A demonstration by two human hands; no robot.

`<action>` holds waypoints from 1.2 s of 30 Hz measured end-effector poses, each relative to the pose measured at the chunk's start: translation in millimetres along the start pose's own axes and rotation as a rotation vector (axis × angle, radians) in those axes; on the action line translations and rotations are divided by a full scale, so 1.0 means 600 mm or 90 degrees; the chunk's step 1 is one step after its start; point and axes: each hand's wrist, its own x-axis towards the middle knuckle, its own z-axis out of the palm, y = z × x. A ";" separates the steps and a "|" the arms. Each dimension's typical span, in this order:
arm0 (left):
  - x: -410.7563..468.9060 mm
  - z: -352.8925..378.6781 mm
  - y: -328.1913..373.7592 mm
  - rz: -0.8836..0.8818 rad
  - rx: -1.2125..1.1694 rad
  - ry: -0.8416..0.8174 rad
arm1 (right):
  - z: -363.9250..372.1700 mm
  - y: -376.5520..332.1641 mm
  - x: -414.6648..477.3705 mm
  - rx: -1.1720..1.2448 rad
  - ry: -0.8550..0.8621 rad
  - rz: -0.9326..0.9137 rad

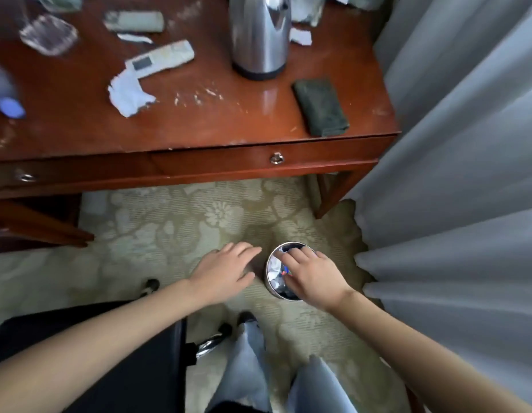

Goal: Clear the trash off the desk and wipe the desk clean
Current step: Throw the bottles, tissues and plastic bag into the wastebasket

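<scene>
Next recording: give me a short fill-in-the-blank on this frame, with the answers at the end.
1. The right hand is over the trash bin, which stands on the ____.
2. The folded cloth on the desk is dark ____.
3. The crumpled tissue lies under one end of a white ____.
4. The left hand holds ____.
Answers: carpet; green; remote; nothing.

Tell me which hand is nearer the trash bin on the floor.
Right. The right hand is directly over the open top of the trash bin; the left hand is beside it, off to its left.
</scene>
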 end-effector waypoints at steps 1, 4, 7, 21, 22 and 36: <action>-0.011 -0.023 -0.006 0.001 -0.006 0.006 | -0.020 -0.008 0.013 -0.007 0.013 0.000; -0.031 -0.082 -0.038 0.004 -0.005 0.029 | -0.066 -0.025 0.057 -0.021 0.054 -0.013; -0.036 -0.130 -0.069 -0.005 0.033 0.059 | -0.095 -0.032 0.104 -0.035 0.083 -0.039; 0.144 -0.330 -0.274 -0.075 0.078 0.128 | -0.148 0.035 0.450 -0.033 0.131 -0.006; 0.164 -0.347 -0.290 -0.077 0.074 0.123 | -0.153 0.044 0.476 -0.031 0.131 0.000; 0.412 -0.623 -0.398 0.121 0.034 0.195 | -0.309 0.136 0.676 0.009 0.309 0.097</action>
